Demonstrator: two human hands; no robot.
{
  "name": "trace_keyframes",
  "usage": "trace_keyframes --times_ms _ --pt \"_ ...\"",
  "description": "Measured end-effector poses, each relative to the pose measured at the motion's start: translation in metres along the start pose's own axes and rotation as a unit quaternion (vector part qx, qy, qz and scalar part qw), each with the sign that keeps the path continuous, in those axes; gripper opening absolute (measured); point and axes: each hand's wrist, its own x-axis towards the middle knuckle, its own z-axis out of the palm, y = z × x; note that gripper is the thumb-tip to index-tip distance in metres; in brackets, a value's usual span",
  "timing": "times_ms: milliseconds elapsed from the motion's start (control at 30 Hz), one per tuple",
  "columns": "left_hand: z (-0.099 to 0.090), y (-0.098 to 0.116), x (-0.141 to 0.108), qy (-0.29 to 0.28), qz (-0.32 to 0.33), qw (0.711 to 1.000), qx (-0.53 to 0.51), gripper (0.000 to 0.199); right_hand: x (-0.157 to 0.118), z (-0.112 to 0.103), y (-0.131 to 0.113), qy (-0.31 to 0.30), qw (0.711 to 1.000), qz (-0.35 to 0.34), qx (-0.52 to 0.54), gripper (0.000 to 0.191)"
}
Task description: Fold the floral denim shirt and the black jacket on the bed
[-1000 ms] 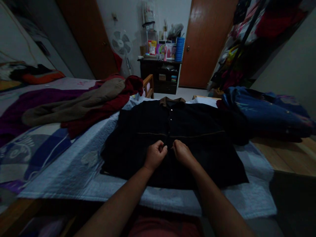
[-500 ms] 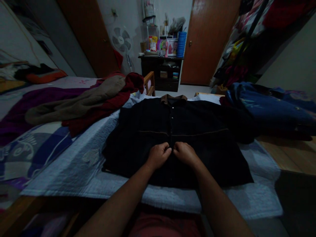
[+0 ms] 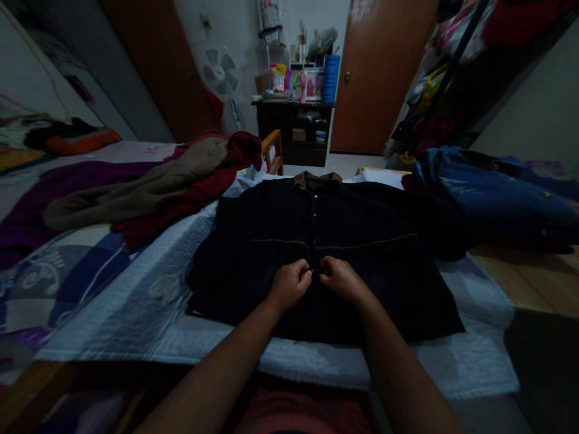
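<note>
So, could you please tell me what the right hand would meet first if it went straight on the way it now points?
The right hand points inward, so probably the left hand, across a narrow gap over the dark garment; depth is unclear.

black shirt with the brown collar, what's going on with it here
A person is handling the black shirt, which lies spread front side up on a pale blue quilted cover. The left hand and right hand are close together at its front opening, below the brown line across it, with the fingers pinched there. Whether that spot is fastened is too dark to tell. A pile of denim lies to the right.
</note>
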Motion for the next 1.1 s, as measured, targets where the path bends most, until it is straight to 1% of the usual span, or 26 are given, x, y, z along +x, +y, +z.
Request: trace_keyframes --times_ms 67,133,167,233,333,467,633,733,833,1100 --pt "0.001 0.000 -0.001 0.013 0.004 1.000 0.000 0.013 0.000 0.000 -0.004 -0.002 0.999 0.015 -0.047 0.013" --pt "0.002 0.000 -0.002 0.031 0.009 0.999 0.007 0.013 0.001 -0.001 -0.006 -0.004 0.997 0.027 -0.071 0.006" --pt "0.003 0.001 -0.002 0.041 0.010 0.999 0.014 0.013 0.001 -0.002 -0.006 -0.008 0.997 0.027 -0.071 0.007" --pt "0.004 0.001 -0.003 0.058 0.016 0.998 0.032 0.014 0.001 -0.005 -0.004 -0.017 0.999 0.008 -0.043 0.011" --pt "0.007 0.003 -0.004 0.065 0.030 0.996 0.057 0.013 0.001 -0.009 0.002 -0.029 0.998 -0.023 0.043 0.014" --pt "0.010 0.004 -0.003 0.052 0.050 0.996 0.058 0.010 -0.001 -0.010 0.008 -0.046 0.988 -0.025 0.143 0.012" --pt "0.008 0.004 -0.002 0.002 0.051 0.998 0.042 0.011 -0.003 -0.007 0.010 -0.057 0.973 -0.011 0.225 0.009" --pt "0.006 0.004 -0.002 -0.012 0.053 0.998 0.039 0.012 -0.002 -0.005 0.012 -0.048 0.972 -0.011 0.230 0.009" --pt "0.006 0.004 -0.002 -0.013 0.060 0.997 0.050 0.013 0.000 -0.003 0.013 -0.046 0.976 -0.016 0.213 0.010" --pt "0.011 0.001 -0.003 -0.025 0.069 0.988 0.137 0.011 0.004 0.003 0.017 -0.044 0.979 -0.038 0.195 0.010"
